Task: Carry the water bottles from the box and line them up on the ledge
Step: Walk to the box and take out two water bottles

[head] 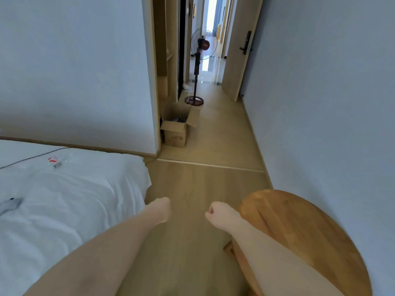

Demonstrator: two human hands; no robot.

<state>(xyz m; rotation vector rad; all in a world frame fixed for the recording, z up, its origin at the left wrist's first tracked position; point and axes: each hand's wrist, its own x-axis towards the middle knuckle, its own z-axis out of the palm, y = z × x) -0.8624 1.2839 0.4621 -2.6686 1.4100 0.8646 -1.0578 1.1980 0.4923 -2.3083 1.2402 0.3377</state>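
**Both hands bare and carrying nothing; box stands ahead on the floor**

One cardboard box [178, 130] is in view. It is brown, with its top flaps folded outward and a small dark print on its near face. It stands on the wooden floor [192, 189] against the corner of the left wall [74, 71], at the start of the passage and well ahead of the hands. Something dark lies inside; whether it is bottles cannot be told from this view. No bottle can be made out anywhere as such.

Two hands show, both reaching forward over the floor, apart from each other. The left hand [161, 209] is seen from the back; its fingers are curled under and hold nothing. The right hand [218, 214] is closed into a loose fist, fingers together against the palm, likewise holding nothing. The right forearm passes over the edge of one round wooden worktop [299, 231] that stands beside the right wall.

One bed [64, 199] with white sheets lies to the left. On it: one thin dark cable [32, 158], one small clear packet with red marks [56, 161], and one grey item [10, 205] at the left edge, too blurred to identify.

One pedestal fan [202, 50] with a dark red round base stands in the passage just beyond the box. One door [239, 50] with a black handle stands open on the right.
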